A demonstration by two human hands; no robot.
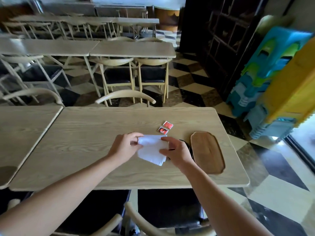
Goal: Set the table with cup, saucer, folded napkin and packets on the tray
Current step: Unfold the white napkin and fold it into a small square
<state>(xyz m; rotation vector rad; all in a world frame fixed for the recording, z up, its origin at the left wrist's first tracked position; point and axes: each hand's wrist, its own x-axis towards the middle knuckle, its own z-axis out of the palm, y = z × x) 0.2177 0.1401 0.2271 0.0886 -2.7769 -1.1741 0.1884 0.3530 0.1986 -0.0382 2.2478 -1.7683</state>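
A white napkin [151, 149] is held over the light wooden table [81, 143] between both hands. My left hand [125, 146] pinches its upper left corner. My right hand [177, 153] grips its right edge. Behind my right hand a dark round object [189, 147] is mostly hidden; I cannot tell if it is the cup or the saucer. To the right of it lies an oblong brown wooden tray [207, 151], with nothing on it. Two red packets [165, 127] lie on the table beyond the napkin.
A second table [20, 133] butts against the left side. Chairs [126, 96] stand at the far edge, and dark-seated ones at the near edge. Stacked blue, green and yellow plastic stools [276, 79] stand at the right on the checkered floor.
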